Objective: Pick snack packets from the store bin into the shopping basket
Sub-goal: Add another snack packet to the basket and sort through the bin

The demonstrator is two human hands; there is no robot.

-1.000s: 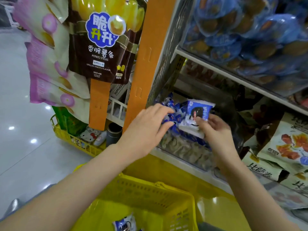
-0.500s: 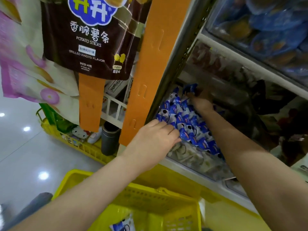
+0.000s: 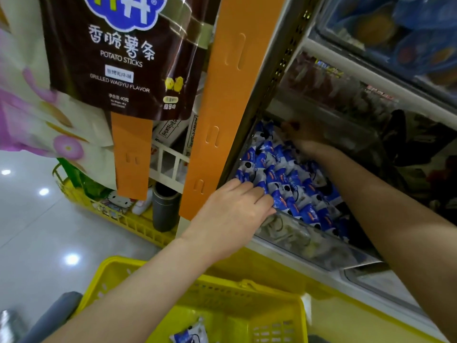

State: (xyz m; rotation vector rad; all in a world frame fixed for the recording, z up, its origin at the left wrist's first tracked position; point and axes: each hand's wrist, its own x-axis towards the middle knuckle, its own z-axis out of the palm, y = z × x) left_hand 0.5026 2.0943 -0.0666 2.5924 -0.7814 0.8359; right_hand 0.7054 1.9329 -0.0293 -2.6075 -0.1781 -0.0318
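Snack packets (image 3: 284,179), glossy blue-and-white pillow-shaped sachets, are heaped in the clear-walled store bin (image 3: 296,233) on the shelf. Of the two hands, the left hand (image 3: 235,214) lies on the front packets with its fingers nearly straight. The right hand (image 3: 306,137) is at the bin's shadowed back, its grip impossible to make out. Below, the yellow slotted plastic shopping basket (image 3: 222,288) holds one packet (image 3: 190,335), cut off by the frame edge.
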